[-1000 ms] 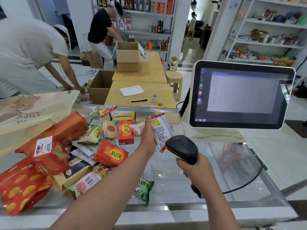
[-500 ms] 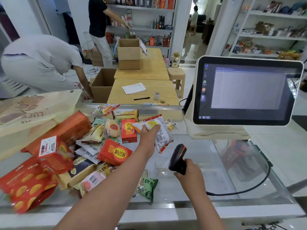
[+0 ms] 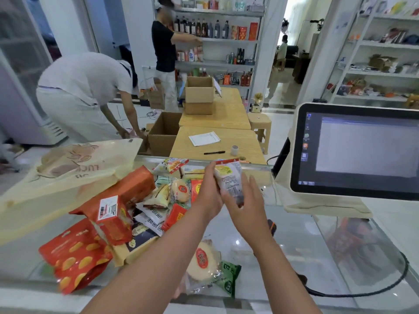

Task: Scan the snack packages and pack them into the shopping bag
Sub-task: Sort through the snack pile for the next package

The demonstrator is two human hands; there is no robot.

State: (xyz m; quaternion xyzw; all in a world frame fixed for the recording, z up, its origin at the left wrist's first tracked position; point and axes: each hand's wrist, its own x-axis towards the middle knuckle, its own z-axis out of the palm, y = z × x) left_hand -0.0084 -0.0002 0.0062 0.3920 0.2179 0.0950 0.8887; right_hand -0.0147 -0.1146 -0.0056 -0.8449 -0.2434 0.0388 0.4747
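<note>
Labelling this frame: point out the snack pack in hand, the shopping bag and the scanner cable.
snack pack [image 3: 229, 177]: head view, on its printed front, between both hands.
shopping bag [image 3: 68, 177]: head view, on its cream side panel.
scanner cable [image 3: 362, 293]: head view, on the black loop lying on the glass counter.

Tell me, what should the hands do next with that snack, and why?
Probably carry the snack left into the bag. Both hands, left and right, hold it, and the scanner already lies on the counter, so scanning seems done.
</note>
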